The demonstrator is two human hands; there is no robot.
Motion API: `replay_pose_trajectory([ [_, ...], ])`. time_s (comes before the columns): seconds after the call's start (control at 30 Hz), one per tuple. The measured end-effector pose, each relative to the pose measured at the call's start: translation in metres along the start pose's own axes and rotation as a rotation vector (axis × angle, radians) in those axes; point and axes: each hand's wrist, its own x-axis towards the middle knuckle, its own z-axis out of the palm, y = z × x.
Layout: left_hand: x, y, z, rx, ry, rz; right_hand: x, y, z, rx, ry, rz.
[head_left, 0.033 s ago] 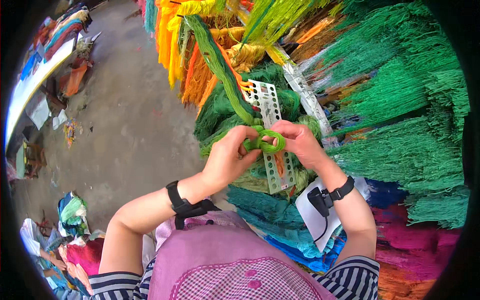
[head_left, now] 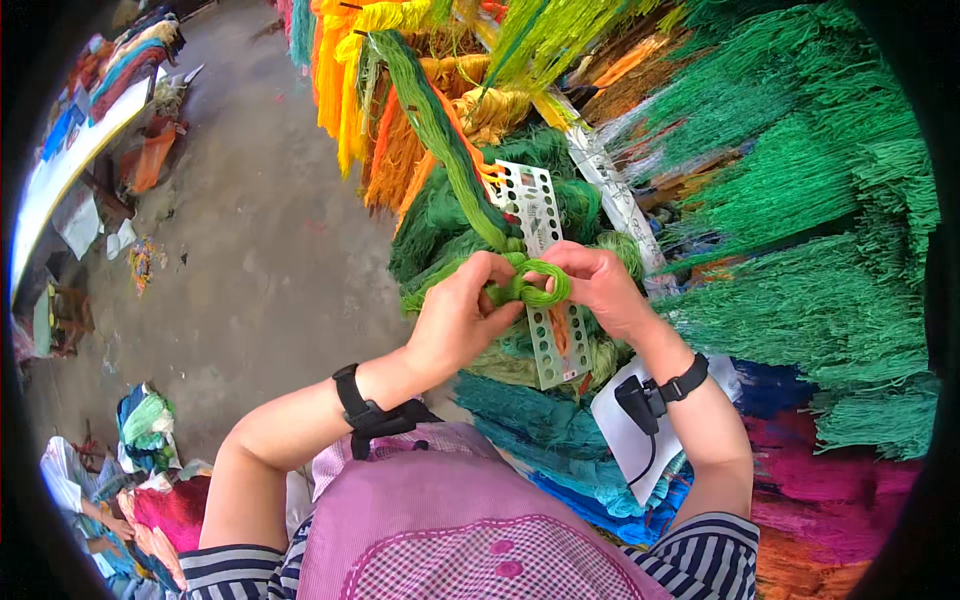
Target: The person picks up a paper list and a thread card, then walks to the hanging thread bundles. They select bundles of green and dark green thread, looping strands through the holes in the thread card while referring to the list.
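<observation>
Both hands (head_left: 530, 300) grip a green yarn loop (head_left: 528, 290).

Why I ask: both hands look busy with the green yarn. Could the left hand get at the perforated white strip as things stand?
Probably yes. The left hand grips the green yarn skein right beside the perforated white strip, and nothing lies between them. It would likely have to loosen its hold on the yarn first.

Left hand (head_left: 458, 318) and right hand (head_left: 598, 288) together, fingers (head_left: 500, 312) curled shut.

a white card (head_left: 622, 428), perhaps a label, lies on blue yarn beneath the right wrist.
</observation>
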Motion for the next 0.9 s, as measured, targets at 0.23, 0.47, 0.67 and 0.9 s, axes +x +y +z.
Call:
replay_pose_trajectory([
  [0.23,-0.001,-0.004,-0.013,-0.221,-0.217,-0.302,0.006,0.006,0.012,-0.157,0.082,0.019],
  [0.47,0.008,0.005,-0.029,-0.040,-0.267,-0.223,0.010,0.009,0.011,-0.315,0.081,-0.175],
  [0.67,0.013,-0.020,-0.017,-0.373,-0.301,-0.406,-0.001,0.009,-0.008,0.100,-0.112,-0.123],
  [0.9,0.020,-0.023,-0.024,-0.248,-0.333,-0.393,-0.002,0.003,-0.004,0.155,-0.077,0.111],
])
